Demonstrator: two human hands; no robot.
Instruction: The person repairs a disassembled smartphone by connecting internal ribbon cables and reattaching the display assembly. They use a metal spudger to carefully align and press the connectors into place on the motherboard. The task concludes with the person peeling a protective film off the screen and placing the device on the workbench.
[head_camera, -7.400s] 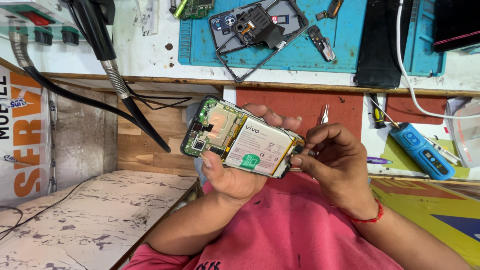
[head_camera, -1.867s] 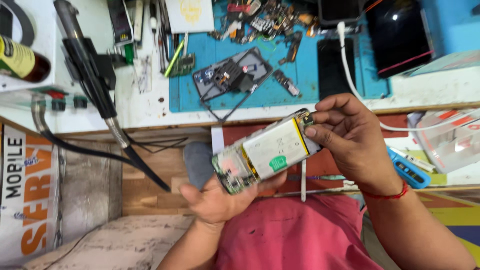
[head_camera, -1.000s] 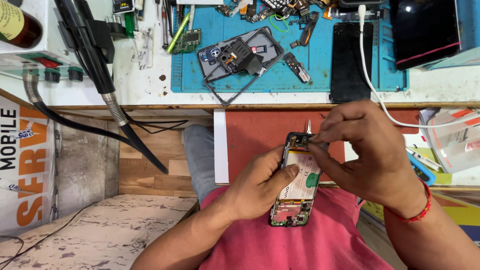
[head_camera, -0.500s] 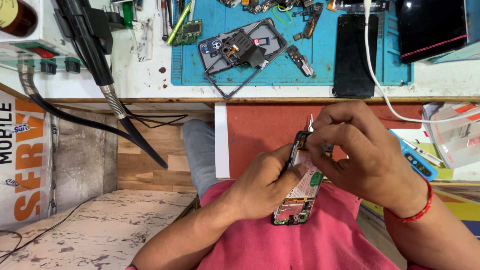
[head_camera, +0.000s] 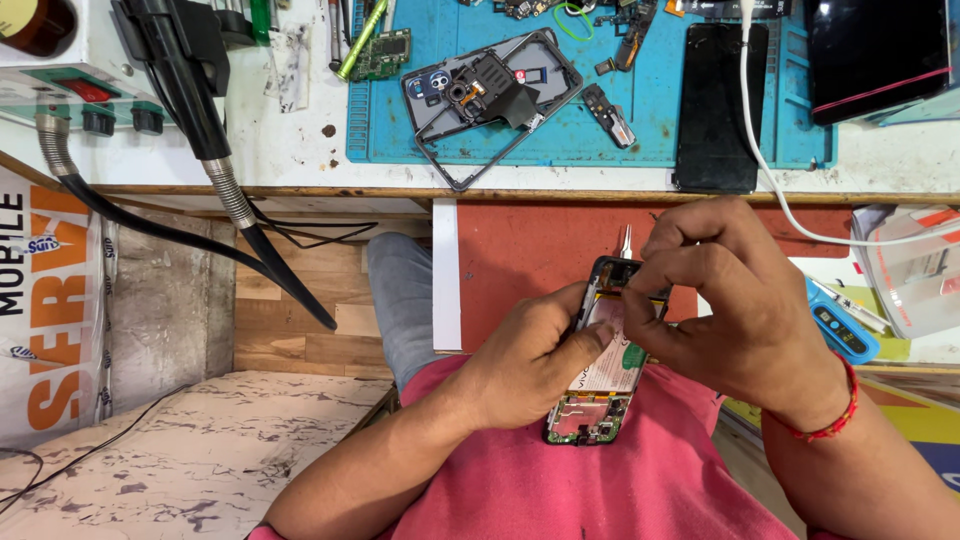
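Holding an opened phone mid-frame: left hand grips its side, right hand pinches tweezers at its top; battery inside.

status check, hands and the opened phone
Left hand grips opened phone by its side. Right hand pinches tweezers at its top end. Nothing blocking.

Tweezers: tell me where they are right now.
In the head view the tweezers sit in the right hand, their tips poking up above the top edge of the opened phone that the left hand holds.
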